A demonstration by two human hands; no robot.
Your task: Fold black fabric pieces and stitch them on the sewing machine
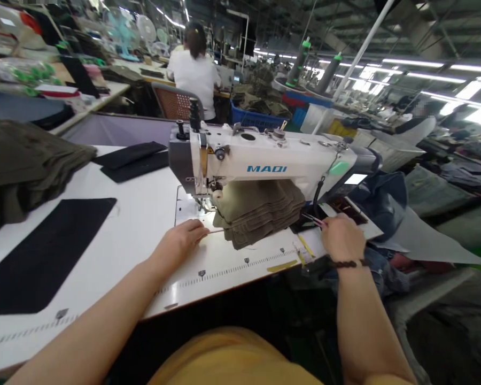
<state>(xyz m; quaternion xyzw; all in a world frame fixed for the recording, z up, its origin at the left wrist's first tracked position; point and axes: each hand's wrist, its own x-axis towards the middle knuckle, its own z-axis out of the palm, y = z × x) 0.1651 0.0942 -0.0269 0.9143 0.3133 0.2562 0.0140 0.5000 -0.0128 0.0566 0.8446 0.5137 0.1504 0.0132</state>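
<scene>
My left hand (184,239) is closed in a pinch in front of the needle area of a white sewing machine (272,155). From its fingertips a thin, light strip (215,231) runs towards a stack of olive-brown cloth pieces (260,211) under the machine arm. Whether the strip is thread or fabric is hard to tell. To the right of the stack, my right hand (343,238) grips small pink-handled scissors (316,219), their slim blades pointing left. The presser foot (204,205) stands just beyond my left fingers.
A dark fabric panel (48,251) lies flat on the white table (144,224), with folded black pieces (130,160) behind. Brown cloth (24,166) is heaped at far left. Denim (380,198) hangs at right. A person in white (194,75) sits ahead near a blue crate (248,116).
</scene>
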